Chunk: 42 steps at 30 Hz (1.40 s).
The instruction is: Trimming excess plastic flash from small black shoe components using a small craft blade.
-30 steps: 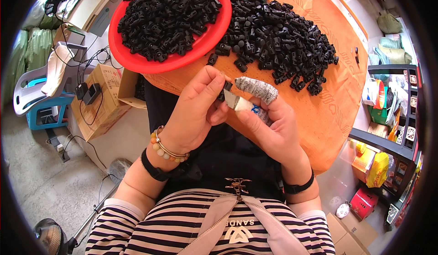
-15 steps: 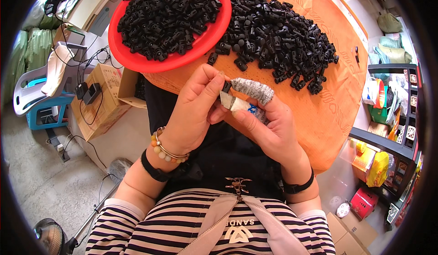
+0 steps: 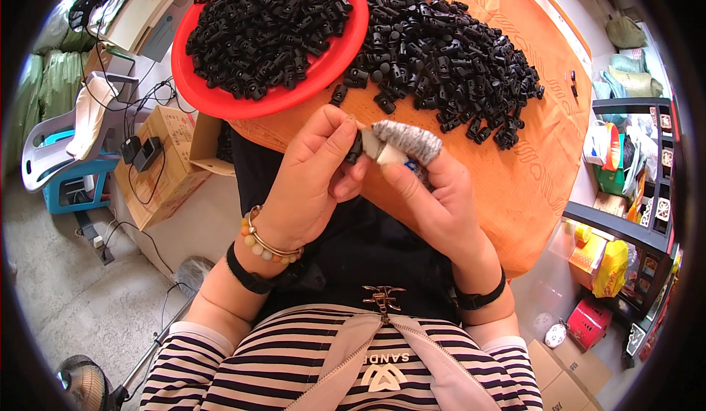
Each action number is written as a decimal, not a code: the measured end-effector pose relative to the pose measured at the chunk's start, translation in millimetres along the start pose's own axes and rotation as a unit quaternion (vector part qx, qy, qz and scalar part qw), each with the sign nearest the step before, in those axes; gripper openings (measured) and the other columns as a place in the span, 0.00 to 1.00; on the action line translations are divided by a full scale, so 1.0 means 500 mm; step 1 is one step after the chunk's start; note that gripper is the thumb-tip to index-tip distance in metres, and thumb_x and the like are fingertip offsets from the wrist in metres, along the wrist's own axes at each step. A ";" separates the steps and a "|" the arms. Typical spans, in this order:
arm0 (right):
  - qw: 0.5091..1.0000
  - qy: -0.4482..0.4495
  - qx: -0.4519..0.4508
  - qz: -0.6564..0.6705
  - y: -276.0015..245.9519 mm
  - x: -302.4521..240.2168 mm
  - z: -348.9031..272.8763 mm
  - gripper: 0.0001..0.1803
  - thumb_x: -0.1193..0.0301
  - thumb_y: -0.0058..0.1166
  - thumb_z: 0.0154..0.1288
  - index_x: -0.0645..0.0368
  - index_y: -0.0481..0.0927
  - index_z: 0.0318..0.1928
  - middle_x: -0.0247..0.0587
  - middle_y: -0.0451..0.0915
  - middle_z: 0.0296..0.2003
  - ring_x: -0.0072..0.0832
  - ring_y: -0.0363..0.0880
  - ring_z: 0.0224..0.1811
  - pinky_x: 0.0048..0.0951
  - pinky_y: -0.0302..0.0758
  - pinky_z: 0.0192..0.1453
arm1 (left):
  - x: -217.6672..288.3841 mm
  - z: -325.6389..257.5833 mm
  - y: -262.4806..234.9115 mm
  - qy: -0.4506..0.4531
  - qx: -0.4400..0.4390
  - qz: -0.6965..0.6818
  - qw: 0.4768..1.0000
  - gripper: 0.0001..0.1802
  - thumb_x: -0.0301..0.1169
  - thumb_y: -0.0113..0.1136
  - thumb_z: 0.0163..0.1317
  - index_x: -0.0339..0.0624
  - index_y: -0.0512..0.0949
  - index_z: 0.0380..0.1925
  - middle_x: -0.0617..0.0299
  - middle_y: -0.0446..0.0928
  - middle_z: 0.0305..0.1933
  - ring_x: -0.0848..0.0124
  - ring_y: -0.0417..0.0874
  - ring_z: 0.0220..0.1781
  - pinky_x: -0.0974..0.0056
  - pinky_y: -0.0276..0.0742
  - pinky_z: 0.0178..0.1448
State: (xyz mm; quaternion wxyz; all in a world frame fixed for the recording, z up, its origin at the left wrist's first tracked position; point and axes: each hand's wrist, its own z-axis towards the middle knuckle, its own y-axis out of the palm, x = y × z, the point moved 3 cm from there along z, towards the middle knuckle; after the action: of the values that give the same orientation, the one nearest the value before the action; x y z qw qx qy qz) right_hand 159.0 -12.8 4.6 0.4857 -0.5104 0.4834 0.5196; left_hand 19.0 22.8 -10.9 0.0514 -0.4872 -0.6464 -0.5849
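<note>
My left hand [image 3: 323,150] pinches a small black plastic cord lock [image 3: 355,148] between thumb and fingers, just in front of the table edge. My right hand [image 3: 437,190] is closed on a small white-wrapped piece [image 3: 391,155] with blue marks; its flat greyish end meets the cord lock or lies very close to it. What kind of tool this is, I cannot make out. A grey knitted cover sits over my right index finger. Many similar cord locks lie in a heap [image 3: 456,65] on the orange tablecloth [image 3: 544,168], and more fill a red plastic tray [image 3: 353,47].
A few loose cord locks lie between tray and heap. At the left stand a cardboard box [image 3: 158,168] with a black adapter on top and a grey and blue chair [image 3: 66,154]. On the right is a dark shelf [image 3: 625,223] holding bags. A fan [image 3: 81,381] stands lower left.
The black cord lock has shifted down and left in my left fingers, and the white-wrapped piece has turned slightly. Both hands stay in nearly the same place.
</note>
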 end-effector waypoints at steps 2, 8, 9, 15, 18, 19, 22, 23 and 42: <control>0.999 -0.002 0.027 0.032 -0.002 0.007 0.004 0.17 0.73 0.49 0.65 0.66 0.71 0.53 0.36 0.77 0.41 0.17 0.73 0.41 0.20 0.71 0.46 | 0.000 0.000 0.003 -0.020 -0.009 -0.018 1.000 0.07 0.36 0.43 0.69 0.46 0.67 0.37 0.68 0.68 0.22 0.84 0.60 0.18 0.79 0.55 0.21; 0.991 0.022 0.077 0.111 0.003 0.008 0.025 0.23 0.72 0.50 0.65 0.66 0.64 0.59 0.35 0.75 0.43 0.16 0.70 0.44 0.18 0.68 0.49 | -0.002 -0.001 0.002 -0.041 -0.003 -0.021 0.999 0.08 0.36 0.43 0.69 0.46 0.67 0.36 0.67 0.68 0.22 0.84 0.60 0.17 0.79 0.55 0.21; 0.993 0.022 0.064 0.101 0.007 0.005 0.027 0.24 0.73 0.51 0.64 0.67 0.64 0.58 0.35 0.75 0.42 0.16 0.71 0.44 0.18 0.69 0.48 | -0.002 -0.001 0.002 -0.042 -0.003 -0.021 0.999 0.08 0.36 0.43 0.69 0.46 0.67 0.36 0.67 0.68 0.22 0.84 0.60 0.17 0.79 0.55 0.21; 0.992 0.038 0.031 0.114 0.028 0.000 0.046 0.25 0.74 0.55 0.61 0.67 0.64 0.57 0.35 0.75 0.40 0.15 0.73 0.39 0.17 0.71 0.42 | -0.006 0.001 -0.001 -0.048 -0.012 -0.009 0.999 0.08 0.37 0.43 0.69 0.46 0.67 0.36 0.68 0.67 0.21 0.84 0.58 0.15 0.79 0.55 0.19; 0.990 0.008 0.056 0.130 0.022 0.020 0.063 0.24 0.75 0.54 0.61 0.67 0.64 0.57 0.36 0.75 0.39 0.15 0.75 0.32 0.16 0.73 0.36 | -0.005 0.003 -0.001 -0.061 -0.005 -0.019 0.998 0.08 0.37 0.43 0.69 0.46 0.67 0.36 0.68 0.67 0.20 0.84 0.58 0.15 0.79 0.55 0.19; 0.989 -0.042 0.080 0.114 0.019 0.020 0.067 0.24 0.75 0.54 0.61 0.67 0.64 0.57 0.36 0.75 0.39 0.14 0.75 0.28 0.16 0.73 0.31 | -0.004 0.002 0.001 -0.062 -0.008 -0.024 0.998 0.09 0.37 0.43 0.69 0.46 0.67 0.35 0.68 0.67 0.20 0.84 0.59 0.15 0.79 0.55 0.19; 0.976 0.071 0.029 0.203 0.033 -0.001 0.050 0.23 0.76 0.53 0.62 0.68 0.65 0.56 0.37 0.75 0.41 0.16 0.76 0.32 0.16 0.73 0.34 | -0.006 0.004 -0.002 -0.062 -0.011 -0.018 0.998 0.08 0.38 0.43 0.69 0.47 0.67 0.36 0.68 0.67 0.21 0.84 0.58 0.14 0.80 0.55 0.18; 0.976 0.071 0.028 0.202 0.033 -0.002 0.051 0.23 0.76 0.53 0.62 0.68 0.65 0.56 0.37 0.75 0.41 0.16 0.76 0.32 0.16 0.73 0.34 | -0.007 0.006 -0.004 -0.061 -0.011 -0.006 0.998 0.08 0.38 0.43 0.68 0.47 0.66 0.36 0.68 0.66 0.21 0.85 0.57 0.14 0.81 0.55 0.18; 0.949 -0.064 0.158 -0.265 -0.025 0.060 0.075 0.25 0.76 0.59 0.55 0.57 0.70 0.56 0.34 0.76 0.37 0.16 0.73 0.38 0.19 0.72 0.41 | 0.106 0.016 -0.076 0.178 0.083 0.001 0.980 0.16 0.35 0.40 0.69 0.42 0.62 0.54 0.48 0.73 0.51 0.67 0.81 0.42 0.70 0.79 0.39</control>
State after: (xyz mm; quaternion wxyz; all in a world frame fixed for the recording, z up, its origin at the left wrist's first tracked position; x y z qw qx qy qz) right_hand 169.0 25.7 -25.2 0.7102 -0.5021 0.3745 0.3212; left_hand -30.9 65.5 -6.5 0.2067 -0.3699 -0.6728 -0.6065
